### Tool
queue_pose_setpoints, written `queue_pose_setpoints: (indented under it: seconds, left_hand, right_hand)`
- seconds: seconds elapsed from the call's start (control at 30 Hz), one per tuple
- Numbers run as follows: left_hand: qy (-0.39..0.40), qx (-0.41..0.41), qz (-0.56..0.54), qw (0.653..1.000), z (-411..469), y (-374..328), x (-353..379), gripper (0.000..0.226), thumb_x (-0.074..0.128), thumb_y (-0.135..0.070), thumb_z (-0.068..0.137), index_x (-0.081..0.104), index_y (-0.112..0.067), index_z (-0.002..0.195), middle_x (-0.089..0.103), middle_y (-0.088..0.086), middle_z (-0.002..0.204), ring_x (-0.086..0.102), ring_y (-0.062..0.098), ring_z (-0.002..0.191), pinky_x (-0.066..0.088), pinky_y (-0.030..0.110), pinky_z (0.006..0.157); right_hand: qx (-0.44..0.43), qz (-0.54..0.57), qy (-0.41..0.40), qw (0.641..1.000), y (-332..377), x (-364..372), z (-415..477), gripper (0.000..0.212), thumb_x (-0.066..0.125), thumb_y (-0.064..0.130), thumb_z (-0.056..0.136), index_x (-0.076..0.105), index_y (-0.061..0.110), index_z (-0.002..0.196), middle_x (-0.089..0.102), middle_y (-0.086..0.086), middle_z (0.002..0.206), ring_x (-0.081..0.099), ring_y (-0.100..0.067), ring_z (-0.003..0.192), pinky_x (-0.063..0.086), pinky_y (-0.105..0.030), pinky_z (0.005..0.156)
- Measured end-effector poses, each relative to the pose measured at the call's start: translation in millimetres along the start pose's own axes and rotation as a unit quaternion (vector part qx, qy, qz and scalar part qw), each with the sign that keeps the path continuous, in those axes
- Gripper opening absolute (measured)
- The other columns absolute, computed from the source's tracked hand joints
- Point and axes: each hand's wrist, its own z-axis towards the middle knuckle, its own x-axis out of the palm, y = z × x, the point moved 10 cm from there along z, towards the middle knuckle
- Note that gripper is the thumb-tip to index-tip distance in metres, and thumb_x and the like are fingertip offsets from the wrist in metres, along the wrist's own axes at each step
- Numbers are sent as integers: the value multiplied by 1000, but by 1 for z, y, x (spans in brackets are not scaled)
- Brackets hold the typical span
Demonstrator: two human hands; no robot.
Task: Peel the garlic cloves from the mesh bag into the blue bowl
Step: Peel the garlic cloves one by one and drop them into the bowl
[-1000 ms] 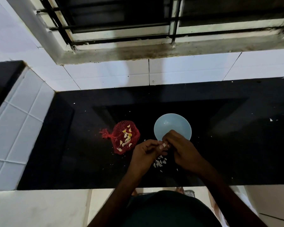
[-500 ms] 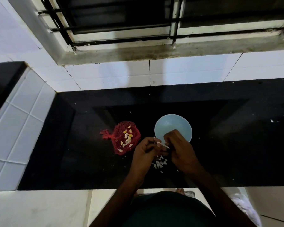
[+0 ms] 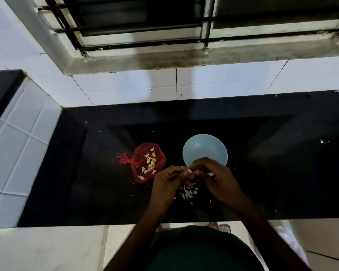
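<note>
Peeling is judged to be under way, with most of the work left. One clove [image 3: 188,171] is held between both hands just over the near rim of the bowl [image 3: 204,147], above the counter [image 3: 282,173]. The left hand [image 3: 165,184] is curled, with thumb and forefinger pinched on the clove. The right hand [image 3: 221,182] is likewise curled, its fingertips brought onto the same clove, apparently to pick at the skin. How much skin is left on it cannot be told, as the clove is too small in view. No cloves are seen in the exposed interior of the bowl. Its near edge is hidden by the right hand, so a few peeled ones lying there cannot be ruled out. A small scatter of pale skins [image 3: 189,193] lies on the counter below the hands, which suggests that some cloves have been stripped already. The bag [image 3: 139,155] lies flat to the left of the bowl, near it but apart, with its knotted end turned left. Roughly a dozen cloves [image 3: 150,160] are visible through the mesh. Remaining, as judged: the held clove is to be finished and dropped into the bowl, and the bagged ones are to be taken out and peeled in turn.
</note>
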Motion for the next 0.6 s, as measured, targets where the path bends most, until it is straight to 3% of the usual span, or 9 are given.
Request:
queue_pose_setpoints:
  seconds: [0.1, 0.33, 0.6]
  left_hand:
    - [5, 5, 0, 1000, 2, 4, 0, 20, 68, -16, 90, 74, -1, 102, 77, 16, 93, 71, 31, 73, 61, 34, 74]
    - [33, 8, 28, 999, 2, 2, 7, 12, 63, -3, 95, 74, 3, 97, 76, 8, 83, 71, 18, 76, 55, 23, 72]
    - [-16, 45, -15, 999, 2, -14, 9, 12, 60, 1, 96, 69, 10, 97, 73, 18, 89, 69, 15, 79, 54, 22, 75]
  right_hand:
    - [-6, 17, 27, 999, 5, 5, 4, 18, 73, 3, 89, 66, 13, 102, 62, 7, 103, 64, -10, 96, 52, -20, 83]
    - [10, 52, 76, 996, 4, 7, 16, 21, 76, 0, 84, 64, 15, 91, 59, 8, 96, 63, -16, 93, 52, -24, 83]
    - [-16, 66, 19, 997, 19, 1, 24, 18, 69, -10, 85, 61, 6, 88, 56, 5, 95, 61, -18, 91, 55, -29, 80]
